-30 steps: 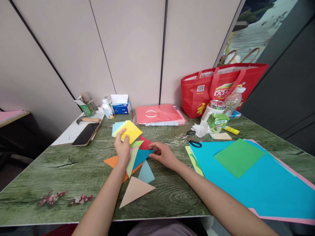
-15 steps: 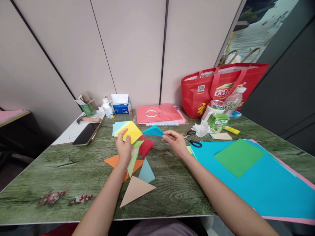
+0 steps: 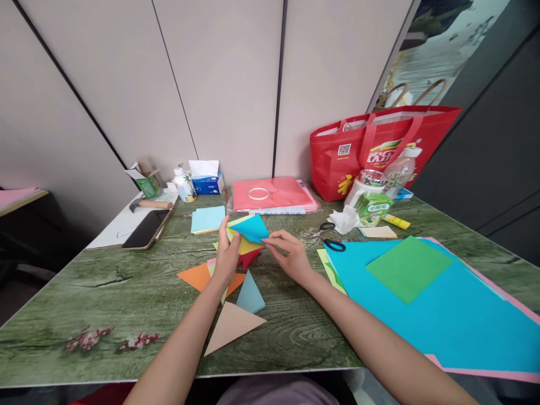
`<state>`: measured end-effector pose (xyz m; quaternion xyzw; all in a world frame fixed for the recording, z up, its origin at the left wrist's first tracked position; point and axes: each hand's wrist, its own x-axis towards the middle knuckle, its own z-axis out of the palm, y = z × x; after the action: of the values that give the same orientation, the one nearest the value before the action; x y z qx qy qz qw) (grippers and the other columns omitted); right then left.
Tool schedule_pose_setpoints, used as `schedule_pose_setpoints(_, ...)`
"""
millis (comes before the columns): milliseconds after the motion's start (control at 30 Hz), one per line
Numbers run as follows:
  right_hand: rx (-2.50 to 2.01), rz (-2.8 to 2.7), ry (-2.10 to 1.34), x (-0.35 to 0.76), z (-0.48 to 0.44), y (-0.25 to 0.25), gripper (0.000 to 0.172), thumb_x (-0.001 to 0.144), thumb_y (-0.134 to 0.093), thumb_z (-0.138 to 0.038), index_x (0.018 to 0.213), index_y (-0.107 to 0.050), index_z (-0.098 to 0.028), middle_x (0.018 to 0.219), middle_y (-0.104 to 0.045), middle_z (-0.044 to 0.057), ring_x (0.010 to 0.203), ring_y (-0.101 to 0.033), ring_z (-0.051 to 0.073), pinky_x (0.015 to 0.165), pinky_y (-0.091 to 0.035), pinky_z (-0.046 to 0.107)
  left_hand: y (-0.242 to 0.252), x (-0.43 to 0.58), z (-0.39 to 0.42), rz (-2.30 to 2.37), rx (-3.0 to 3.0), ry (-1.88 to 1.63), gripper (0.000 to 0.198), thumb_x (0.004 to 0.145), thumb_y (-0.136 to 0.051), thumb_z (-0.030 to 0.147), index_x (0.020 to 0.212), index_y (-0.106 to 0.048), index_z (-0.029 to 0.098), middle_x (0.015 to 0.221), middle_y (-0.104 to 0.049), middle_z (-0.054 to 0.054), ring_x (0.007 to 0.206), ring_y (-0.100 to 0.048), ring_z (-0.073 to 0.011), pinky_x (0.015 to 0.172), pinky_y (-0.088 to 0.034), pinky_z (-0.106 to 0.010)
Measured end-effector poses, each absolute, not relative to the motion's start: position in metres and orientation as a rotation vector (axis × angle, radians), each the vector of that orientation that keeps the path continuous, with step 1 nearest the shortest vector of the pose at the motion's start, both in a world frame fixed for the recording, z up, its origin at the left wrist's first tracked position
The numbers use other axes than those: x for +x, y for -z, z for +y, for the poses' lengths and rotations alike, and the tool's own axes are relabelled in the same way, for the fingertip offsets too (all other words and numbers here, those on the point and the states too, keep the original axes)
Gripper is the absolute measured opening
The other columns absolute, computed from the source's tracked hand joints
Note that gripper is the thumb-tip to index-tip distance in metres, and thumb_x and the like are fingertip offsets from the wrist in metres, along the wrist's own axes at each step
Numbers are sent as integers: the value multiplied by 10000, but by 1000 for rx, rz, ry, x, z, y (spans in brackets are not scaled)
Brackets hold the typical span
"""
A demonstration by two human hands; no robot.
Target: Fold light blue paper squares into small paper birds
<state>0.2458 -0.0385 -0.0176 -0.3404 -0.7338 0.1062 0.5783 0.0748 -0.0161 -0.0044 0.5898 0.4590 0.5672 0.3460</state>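
Observation:
My left hand (image 3: 228,256) grips a small batch of yellow paper (image 3: 248,246), thumb on top. A blue folded paper (image 3: 252,226) lies across the yellow sheets, and my right hand (image 3: 289,256) pinches its right corner between thumb and fingertips. Below the hands, several folded paper triangles rest on the table: an orange one (image 3: 194,277), a light blue one (image 3: 251,293) and a beige one (image 3: 234,326). Red paper (image 3: 248,260) and light green paper are partly hidden behind my left hand. A stack of pale blue squares (image 3: 208,219) lies just beyond it.
Black-handled scissors (image 3: 331,236) lie right of my hands, beside large blue sheets (image 3: 379,320) topped by a green square (image 3: 410,269). Behind stand a red bag (image 3: 337,152), a drink carton (image 3: 373,209) and a tissue box (image 3: 208,184). A phone (image 3: 147,229) and hammer (image 3: 154,205) are left.
My hands have come together. The blue paper, held out to the right before, now overlaps the yellow paper. My left hand has moved right, away from the pale blue stack.

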Motion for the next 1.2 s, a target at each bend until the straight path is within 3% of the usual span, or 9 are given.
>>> schedule_pose_setpoints(100,-820,-1725,-190,247,-37,19,209,882,-516,-159,981,-685,-231,874,-612,59,811,-592,162,710,-491,303,-2,74,-20,1151,1575,-1478,550,885,-445,480,1393,-366,285,1222,-593,-55,1122,-541,-222,935,-427,-331)
schedule_pose_setpoints(200,-837,-1760,-160,247,-37,19,217,886,-509,-160,986,-681,-245,881,-617,58,838,-579,173,731,-494,323,-7,73,-23,1113,1626,-1446,538,877,-429,528,1334,-479,248,1151,-637,-68,1111,-548,-247,909,-441,-338)
schedule_pose_setpoints(367,-839,-1788,-160,247,-37,20,219,888,-505,-155,997,-675,-240,920,-617,68,882,-567,184,761,-498,346,-7,72,-22,1101,1540,-1389,424,825,-515,535,1009,-701,201,837,-699,-52,873,-625,-233,691,-484,-297)
schedule_pose_setpoints(533,-847,-1767,-185,246,-41,12,216,869,-538,-149,1019,-651,-255,1013,-635,58,1006,-545,207,904,-455,411,-1,73,-16,1142,1455,-1412,335,761,-602,488,716,-712,175,678,-657,-35,644,-587,-168,565,-442,-261)
schedule_pose_setpoints(600,-877,-1723,-185,246,-43,8,221,862,-530,-138,1019,-639,-248,1045,-610,71,1016,-541,212,904,-451,420,0,71,-14,1167,1415,-1435,311,741,-622,467,723,-710,169,667,-641,-29,587,-553,-144,534,-423,-252)
schedule_pose_setpoints(767,-748,-1960,-347,245,-48,9,227,801,-537,-68,921,-655,-221,913,-616,50,886,-570,178,798,-485,341,0,61,-7,1263,1294,-1521,330,731,-624,370,984,-688,166,531,-485,39,407,-350,-75,394,-270,-209)
schedule_pose_setpoints(933,-618,-2413,-589,240,-52,11,430,696,-538,49,1001,-682,-217,1149,-605,60,1098,-510,196,974,-409,375,0,53,-2,1344,1252,-1591,352,737,-588,297,1046,-659,145,483,-339,77,395,-223,-61,380,-175,-202)
schedule_pose_setpoints(1033,-617,-2438,-632,238,-54,11,329,764,-582,-22,1002,-697,-216,1213,-576,68,1150,-474,198,996,-391,369,1,54,-3,1364,1287,-1587,333,737,-598,293,1028,-670,149,468,-296,86,396,-201,-58,383,-154,-200)
schedule_pose_setpoints(1200,-598,-2351,-616,235,-52,17,113,844,-613,-197,888,-714,-222,1125,-635,58,1084,-514,187,948,-417,360,1,59,-6,1360,1344,-1562,336,759,-580,323,1031,-671,148,456,-285,89,404,-200,-62,394,-146,-201)
